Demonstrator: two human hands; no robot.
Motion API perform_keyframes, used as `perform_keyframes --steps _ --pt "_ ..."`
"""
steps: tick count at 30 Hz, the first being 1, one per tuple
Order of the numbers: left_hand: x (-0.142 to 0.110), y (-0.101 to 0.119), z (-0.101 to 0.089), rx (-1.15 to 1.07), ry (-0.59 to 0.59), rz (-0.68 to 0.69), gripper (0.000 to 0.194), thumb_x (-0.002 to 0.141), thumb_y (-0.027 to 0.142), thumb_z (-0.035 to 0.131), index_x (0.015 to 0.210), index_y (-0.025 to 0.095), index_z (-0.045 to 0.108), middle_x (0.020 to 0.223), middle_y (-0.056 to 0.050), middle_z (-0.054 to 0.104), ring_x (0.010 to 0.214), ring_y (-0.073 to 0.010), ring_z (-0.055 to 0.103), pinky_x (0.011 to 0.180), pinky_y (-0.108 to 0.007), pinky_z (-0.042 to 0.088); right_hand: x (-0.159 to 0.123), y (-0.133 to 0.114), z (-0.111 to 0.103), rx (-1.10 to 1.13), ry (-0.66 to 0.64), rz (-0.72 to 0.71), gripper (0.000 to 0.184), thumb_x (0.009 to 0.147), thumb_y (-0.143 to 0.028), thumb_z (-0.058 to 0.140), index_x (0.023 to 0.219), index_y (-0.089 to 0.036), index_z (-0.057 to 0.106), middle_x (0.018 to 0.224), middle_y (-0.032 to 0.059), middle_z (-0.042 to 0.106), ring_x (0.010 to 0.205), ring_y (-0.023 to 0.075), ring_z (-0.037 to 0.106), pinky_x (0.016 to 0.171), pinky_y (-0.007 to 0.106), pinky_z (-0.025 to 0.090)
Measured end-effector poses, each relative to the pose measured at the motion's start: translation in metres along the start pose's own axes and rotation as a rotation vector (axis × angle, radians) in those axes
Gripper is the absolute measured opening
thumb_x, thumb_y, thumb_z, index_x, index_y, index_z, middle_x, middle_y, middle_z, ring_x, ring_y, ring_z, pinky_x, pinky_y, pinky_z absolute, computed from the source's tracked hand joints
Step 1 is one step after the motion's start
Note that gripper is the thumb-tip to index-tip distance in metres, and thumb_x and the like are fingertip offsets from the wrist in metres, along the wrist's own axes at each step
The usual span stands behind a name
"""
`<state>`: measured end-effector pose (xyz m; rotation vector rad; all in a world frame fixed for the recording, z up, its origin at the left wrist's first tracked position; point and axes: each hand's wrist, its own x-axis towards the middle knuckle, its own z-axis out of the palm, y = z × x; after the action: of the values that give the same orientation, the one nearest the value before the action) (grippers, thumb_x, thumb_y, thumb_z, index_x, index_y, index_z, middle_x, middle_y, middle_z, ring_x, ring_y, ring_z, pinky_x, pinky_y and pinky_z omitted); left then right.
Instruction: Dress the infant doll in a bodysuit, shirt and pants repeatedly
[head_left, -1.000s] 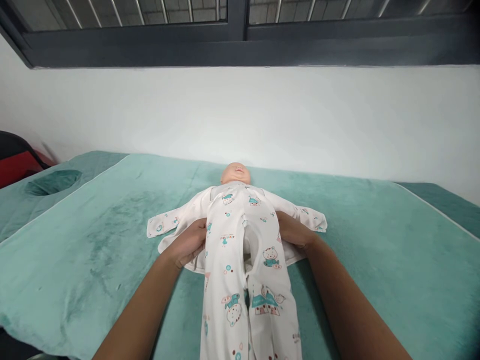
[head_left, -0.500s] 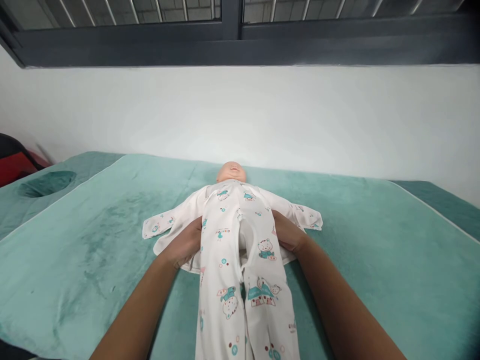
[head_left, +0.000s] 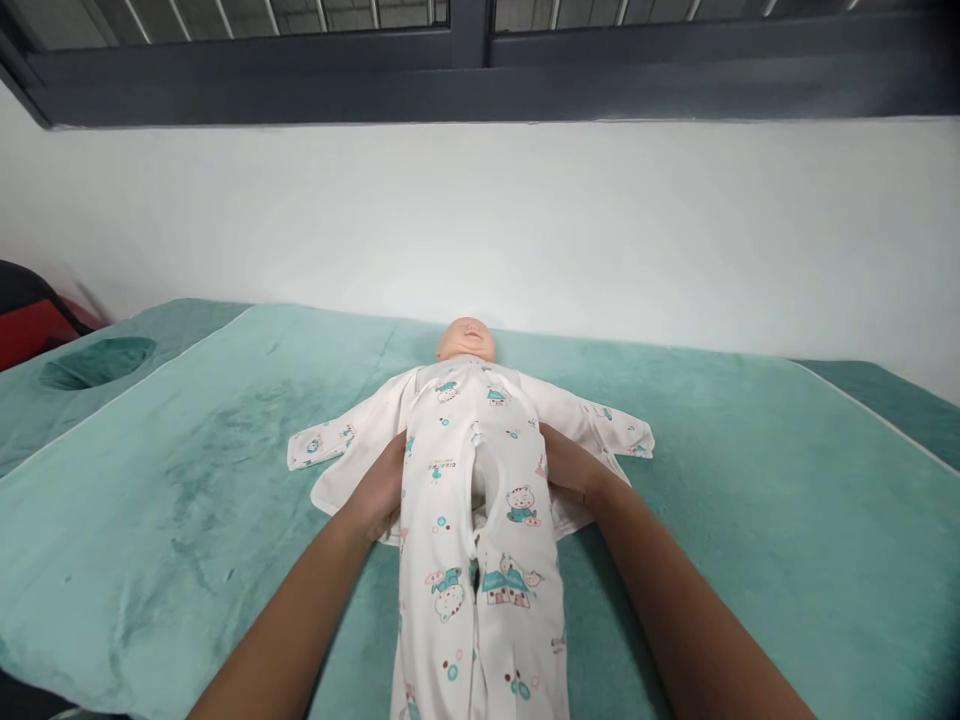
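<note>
A baby doll (head_left: pixel 466 341) lies on its back, only its head showing above the clothes. Spread beneath and beside it is a white printed baby shirt (head_left: pixel 360 415), both sleeves stretched outward. Over the doll's body lie white open-crotch baby pants (head_left: pixel 442 500) with bear and house prints, their legs pointing towards me. My left hand (head_left: pixel 384 485) reaches in under the left edge of the pants, my right hand (head_left: pixel 568 465) under the right edge. Cloth hides the fingers of both hands, so I cannot see what they grip.
A green plush cover (head_left: pixel 202 520) spreads over the bed, with a round face hole (head_left: pixel 97 362) at the left. A red and black item (head_left: pixel 34 325) stands at the far left. Behind are a white wall (head_left: pixel 480 220) and a dark window frame (head_left: pixel 300 85).
The legs of the pants have shifted slightly to the left. Both hands stay at the sides of the pants, with only small movement. The view has moved a little.
</note>
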<state>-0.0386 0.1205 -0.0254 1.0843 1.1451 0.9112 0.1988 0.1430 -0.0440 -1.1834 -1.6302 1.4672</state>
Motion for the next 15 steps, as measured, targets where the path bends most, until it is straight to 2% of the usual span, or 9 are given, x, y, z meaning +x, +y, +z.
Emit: perform_keyframes --steps 5,9,15 --pt "-0.002 0.005 0.001 0.036 -0.043 0.000 0.034 0.071 0.029 0.070 0.101 0.012 0.072 0.100 -0.011 0.075 0.104 -0.0340 0.063 0.088 -0.042 0.051 0.001 0.002 0.000 -0.078 0.033 -0.093 0.033 0.080 -0.030 0.062 0.112 -0.021 0.068 0.108 0.0080 0.071 0.104 0.0295 0.062 0.089 0.043 0.053" --pt "0.001 0.000 -0.004 -0.060 -0.101 -0.028 0.039 0.071 0.028 0.073 0.107 0.015 0.071 0.103 -0.010 0.075 0.101 -0.0317 0.065 0.086 -0.040 0.052 0.000 0.002 -0.003 -0.156 0.050 -0.146 0.033 0.079 -0.030 0.065 0.111 -0.024 0.068 0.113 0.0065 0.070 0.114 0.0309 0.057 0.099 0.043 0.047" --pt "0.008 -0.011 -0.008 -0.221 -0.121 -0.135 0.040 0.072 0.031 0.074 0.108 0.015 0.071 0.100 -0.010 0.075 0.092 -0.0286 0.069 0.081 -0.039 0.056 -0.002 -0.007 -0.003 -0.226 0.064 -0.146 0.032 0.077 -0.036 0.064 0.104 -0.022 0.070 0.103 0.0063 0.072 0.111 0.0331 0.057 0.102 0.046 0.044"
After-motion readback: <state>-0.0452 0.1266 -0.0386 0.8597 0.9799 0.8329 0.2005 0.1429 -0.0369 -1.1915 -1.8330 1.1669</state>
